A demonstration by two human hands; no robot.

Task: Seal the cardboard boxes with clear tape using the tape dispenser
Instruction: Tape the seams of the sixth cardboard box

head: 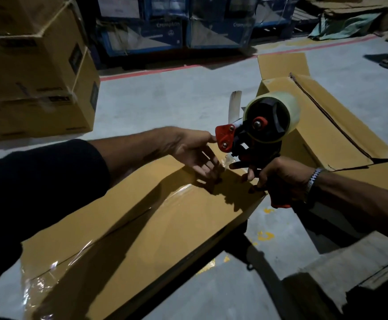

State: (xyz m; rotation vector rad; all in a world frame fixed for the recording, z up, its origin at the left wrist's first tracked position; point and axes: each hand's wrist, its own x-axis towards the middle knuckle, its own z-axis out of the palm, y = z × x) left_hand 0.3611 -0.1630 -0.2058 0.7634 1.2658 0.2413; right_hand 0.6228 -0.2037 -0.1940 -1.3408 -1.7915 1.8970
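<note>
A: How far along is the sealing?

B: A strip of clear tape [109, 225] is lying along the centre seam of the long brown cardboard box [177, 227] nearest the camera, running down over the near end. I judge this box nearly sealed; the far end, under the hands, is likely being finished.

A: What are the hands doing?

B: The right hand [281, 179] is gripping the handle of the black and red tape dispenser [257, 135], which is carrying a roll of clear tape and hovering just above the box's far end. The left hand [195, 153] is relaxed, fingers spread, fingertips reaching down at the tape end on the box.

A: And the other boxes?

B: A second brown cardboard box [322, 125] is lying on the grey floor [165, 95] just behind, one flap standing up, so it looks unsealed. Its contents are hidden. Stacked brown cartons tied with string [31, 72] are sitting at the left.
</note>
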